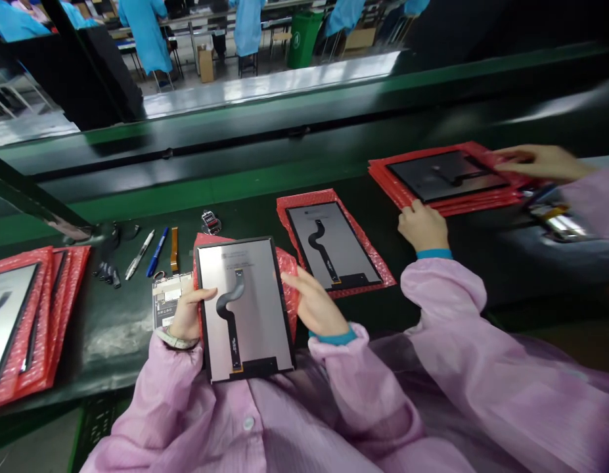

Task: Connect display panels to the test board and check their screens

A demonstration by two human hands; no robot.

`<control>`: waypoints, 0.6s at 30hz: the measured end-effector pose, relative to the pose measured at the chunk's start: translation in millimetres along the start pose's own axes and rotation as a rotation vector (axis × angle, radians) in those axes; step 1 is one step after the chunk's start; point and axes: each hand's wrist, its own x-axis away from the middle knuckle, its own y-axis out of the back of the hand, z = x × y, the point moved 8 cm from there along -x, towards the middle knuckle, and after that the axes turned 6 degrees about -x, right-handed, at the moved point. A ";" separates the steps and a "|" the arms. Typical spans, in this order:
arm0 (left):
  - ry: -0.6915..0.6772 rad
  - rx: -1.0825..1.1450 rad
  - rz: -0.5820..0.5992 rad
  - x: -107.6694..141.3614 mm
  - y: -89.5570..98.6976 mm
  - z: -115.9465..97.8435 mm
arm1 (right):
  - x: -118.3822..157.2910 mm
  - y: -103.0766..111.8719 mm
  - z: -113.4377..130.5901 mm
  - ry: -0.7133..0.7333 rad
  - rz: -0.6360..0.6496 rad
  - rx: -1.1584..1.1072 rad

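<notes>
The left hand [184, 316] grasps the screen panel [259, 295] at its left side, with the thumb on the face; its other fingers are mostly hidden. The right hand [320, 303] grasps the opposite side, together with a red bubble bag [290, 289] that shows behind the panel. The panel is in front of the person's body, tilted, with its dark ribbon cable [229, 315] facing up.

To the left, on the dark table [117, 335], there are a circuit board [169, 299], an orange strip [174, 249], a blue pen [157, 253], a white pen [140, 255] and small black pieces [107, 274]. At the far left lies a bagged stack [62, 315]. To the right, a second panel [343, 246] rests on red wrap. Beyond it, a co-worker's hands [423, 228] touch a pile of red bags [397, 187] with a panel on top.
</notes>
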 end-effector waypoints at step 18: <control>0.144 0.037 0.004 -13.6 -8.3 14.9 | -108.7 -38.7 43.6 0.561 0.097 1.415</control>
